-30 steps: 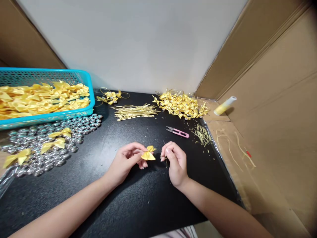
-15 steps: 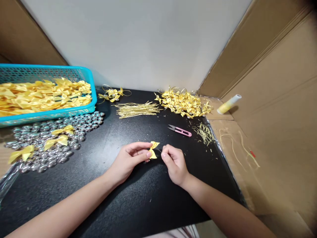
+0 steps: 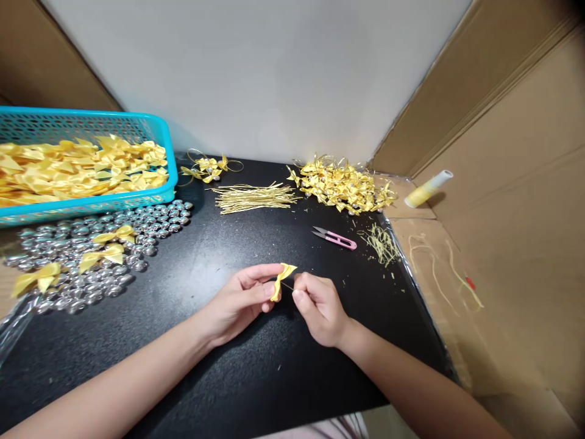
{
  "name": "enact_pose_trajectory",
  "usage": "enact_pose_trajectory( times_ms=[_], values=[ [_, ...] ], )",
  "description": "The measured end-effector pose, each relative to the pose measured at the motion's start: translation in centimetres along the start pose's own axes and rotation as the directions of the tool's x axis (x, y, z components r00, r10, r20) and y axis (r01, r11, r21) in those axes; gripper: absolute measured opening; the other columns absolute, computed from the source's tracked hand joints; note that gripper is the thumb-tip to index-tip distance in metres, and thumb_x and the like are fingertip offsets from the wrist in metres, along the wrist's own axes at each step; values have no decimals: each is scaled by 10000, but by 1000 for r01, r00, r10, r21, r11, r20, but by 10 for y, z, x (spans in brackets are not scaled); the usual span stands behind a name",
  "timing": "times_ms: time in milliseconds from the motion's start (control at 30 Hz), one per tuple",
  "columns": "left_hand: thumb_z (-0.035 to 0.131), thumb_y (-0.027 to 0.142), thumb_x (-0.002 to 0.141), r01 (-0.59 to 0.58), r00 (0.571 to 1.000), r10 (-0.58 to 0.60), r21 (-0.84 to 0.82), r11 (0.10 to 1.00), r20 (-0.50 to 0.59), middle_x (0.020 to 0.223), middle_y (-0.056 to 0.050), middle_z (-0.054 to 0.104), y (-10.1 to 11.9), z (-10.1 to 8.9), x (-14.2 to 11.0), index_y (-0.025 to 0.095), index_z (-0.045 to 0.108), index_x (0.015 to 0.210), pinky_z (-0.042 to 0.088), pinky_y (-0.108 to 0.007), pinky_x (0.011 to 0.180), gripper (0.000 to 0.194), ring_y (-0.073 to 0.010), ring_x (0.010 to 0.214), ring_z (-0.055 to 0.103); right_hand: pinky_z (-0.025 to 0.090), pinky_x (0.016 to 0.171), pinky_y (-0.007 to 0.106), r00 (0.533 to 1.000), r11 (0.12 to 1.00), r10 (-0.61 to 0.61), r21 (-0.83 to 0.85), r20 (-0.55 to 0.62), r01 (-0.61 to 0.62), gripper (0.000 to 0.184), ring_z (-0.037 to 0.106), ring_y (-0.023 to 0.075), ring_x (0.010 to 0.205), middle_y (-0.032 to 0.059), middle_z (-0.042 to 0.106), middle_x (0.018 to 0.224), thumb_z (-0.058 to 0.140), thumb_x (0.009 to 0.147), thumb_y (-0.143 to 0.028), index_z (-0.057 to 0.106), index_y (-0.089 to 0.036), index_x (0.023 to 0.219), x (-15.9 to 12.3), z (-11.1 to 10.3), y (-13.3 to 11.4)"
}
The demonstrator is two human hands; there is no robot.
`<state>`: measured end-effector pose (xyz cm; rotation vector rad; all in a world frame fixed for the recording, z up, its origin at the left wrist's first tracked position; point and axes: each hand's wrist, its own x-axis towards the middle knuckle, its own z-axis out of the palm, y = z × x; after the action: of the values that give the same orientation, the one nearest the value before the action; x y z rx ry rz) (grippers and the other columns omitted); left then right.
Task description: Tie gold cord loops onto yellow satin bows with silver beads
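Observation:
My left hand point(image 3: 244, 299) pinches a yellow satin bow point(image 3: 282, 280) between thumb and fingers, turned so that it shows narrow. Closed just to its right is my right hand point(image 3: 320, 308), gripping a thin needle point(image 3: 287, 286) whose tip end reaches the middle of the bow. Whether the tip has gone into the cloth I cannot tell. Beyond the hands lie pink thread snips point(image 3: 336, 238) and a bundle of gold cords point(image 3: 256, 199).
A turquoise basket point(image 3: 171, 149) of yellow bows stands at the left. Before it spread silver beads point(image 3: 98, 292) with several bows on top. Finished-looking bows with loops point(image 3: 345, 186) are heaped at the back right, near cord scraps point(image 3: 381, 244) and a yellow-white tube point(image 3: 428, 189).
My right hand has brought the needle from apart over to the bow. My left hand has turned the bow from facing up to a narrower, tilted view.

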<state>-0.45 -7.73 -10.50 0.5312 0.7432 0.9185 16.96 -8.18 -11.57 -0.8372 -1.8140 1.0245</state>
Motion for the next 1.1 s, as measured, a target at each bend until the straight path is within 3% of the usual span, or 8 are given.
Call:
enact_pose_trajectory(
  times_ms=[633,1100],
  values=[
    [852,218,643,31,988,-19,-75,997,150,590,21,589,-2,-3,-2,236,796,873,350,-123,474,238,-27,486,433,303,526,238,994,994,-107,29,-9,107,243,349,89,519,-54,351,597,441,887,-165,339,-218,673,-1,1,0],
    [856,241,644,52,985,-42,-62,997,165,591,19,628,-2,-4,-2,245,795,875,375,-92,476,238,-11,464,469,310,524,230,994,994,-110,12,-13,110,239,355,86,515,-55,355,597,443,878,-157,346,-216,669,-1,0,-1]
  ],
)
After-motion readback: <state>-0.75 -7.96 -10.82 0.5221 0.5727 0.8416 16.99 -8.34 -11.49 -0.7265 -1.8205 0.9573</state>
